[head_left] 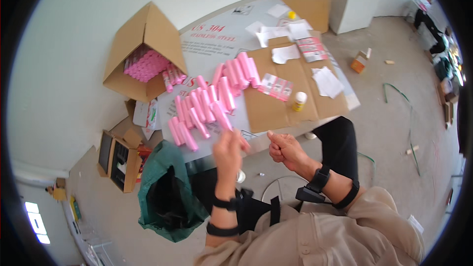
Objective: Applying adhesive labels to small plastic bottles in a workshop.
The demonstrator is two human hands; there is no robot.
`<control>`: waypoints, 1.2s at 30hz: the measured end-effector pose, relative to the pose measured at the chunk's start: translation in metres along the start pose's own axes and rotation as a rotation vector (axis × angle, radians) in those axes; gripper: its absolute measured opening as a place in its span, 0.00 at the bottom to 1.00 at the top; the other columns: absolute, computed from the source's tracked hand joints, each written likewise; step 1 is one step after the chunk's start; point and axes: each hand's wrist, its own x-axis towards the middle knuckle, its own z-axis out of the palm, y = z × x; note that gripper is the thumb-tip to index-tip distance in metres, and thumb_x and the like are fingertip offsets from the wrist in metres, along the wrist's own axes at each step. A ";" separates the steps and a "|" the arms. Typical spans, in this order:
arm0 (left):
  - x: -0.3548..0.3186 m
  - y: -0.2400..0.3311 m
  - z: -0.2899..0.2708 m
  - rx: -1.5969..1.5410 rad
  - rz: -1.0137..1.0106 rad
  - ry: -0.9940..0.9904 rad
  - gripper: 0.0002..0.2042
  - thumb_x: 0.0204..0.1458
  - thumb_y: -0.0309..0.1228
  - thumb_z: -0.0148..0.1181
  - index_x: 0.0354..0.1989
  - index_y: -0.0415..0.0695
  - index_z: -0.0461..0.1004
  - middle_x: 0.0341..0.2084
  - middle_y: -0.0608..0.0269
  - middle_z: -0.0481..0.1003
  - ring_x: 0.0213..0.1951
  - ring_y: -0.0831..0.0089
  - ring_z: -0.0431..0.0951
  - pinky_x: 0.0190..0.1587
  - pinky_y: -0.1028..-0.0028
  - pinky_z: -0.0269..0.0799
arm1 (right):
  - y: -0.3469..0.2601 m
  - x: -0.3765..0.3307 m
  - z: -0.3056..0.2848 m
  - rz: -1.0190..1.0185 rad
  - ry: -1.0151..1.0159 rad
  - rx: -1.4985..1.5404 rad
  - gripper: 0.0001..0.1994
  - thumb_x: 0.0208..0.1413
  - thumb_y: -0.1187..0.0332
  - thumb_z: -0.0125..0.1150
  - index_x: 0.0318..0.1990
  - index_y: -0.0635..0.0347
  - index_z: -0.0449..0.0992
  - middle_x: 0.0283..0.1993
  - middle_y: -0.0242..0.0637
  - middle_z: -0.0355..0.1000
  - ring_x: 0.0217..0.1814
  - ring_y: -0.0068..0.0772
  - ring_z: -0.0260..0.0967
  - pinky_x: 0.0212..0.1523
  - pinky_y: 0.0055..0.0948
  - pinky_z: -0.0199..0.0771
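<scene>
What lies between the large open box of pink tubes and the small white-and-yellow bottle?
In the head view, loose pink tubes, then flat cardboard with a pink-and-white printed sheet on it.

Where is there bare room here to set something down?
Bare cardboard lies below the lower label sheet, left of the bottle. The grey board also has room between the large carton and the white papers, above the pink tubes. Those tubes and papers mark the crowded areas.

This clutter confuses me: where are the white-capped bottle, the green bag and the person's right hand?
White-capped bottle (299,103): head view, middle of its body.
Green bag (169,158): head view, its upper wall.
Right hand (288,152): head view, its middle.
</scene>
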 end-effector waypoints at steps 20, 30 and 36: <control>-0.125 0.024 0.109 0.618 0.813 -0.531 0.24 0.55 0.52 0.42 0.55 0.53 0.67 0.56 0.55 0.63 0.62 0.58 0.55 0.61 0.53 0.40 | 0.035 -0.072 -0.040 -0.146 0.066 0.367 0.15 0.61 0.58 0.45 0.42 0.61 0.69 0.35 0.36 0.70 0.36 0.30 0.67 0.37 0.27 0.67; -0.018 -0.069 0.082 0.541 0.376 -0.177 0.23 0.49 0.35 0.56 0.54 0.41 0.66 0.54 0.49 0.62 0.60 0.52 0.57 0.59 0.53 0.50 | -0.026 -0.084 -0.050 -0.052 0.114 -0.101 0.18 0.55 0.64 0.55 0.51 0.64 0.68 0.46 0.43 0.72 0.44 0.33 0.72 0.45 0.31 0.71; 0.081 -0.055 0.077 0.838 0.509 -0.068 0.22 0.48 0.29 0.57 0.55 0.48 0.65 0.60 0.49 0.56 0.62 0.50 0.52 0.61 0.52 0.49 | -0.054 -0.057 -0.085 -0.237 0.413 -0.006 0.07 0.55 0.69 0.53 0.38 0.62 0.73 0.32 0.34 0.74 0.31 0.21 0.69 0.34 0.19 0.68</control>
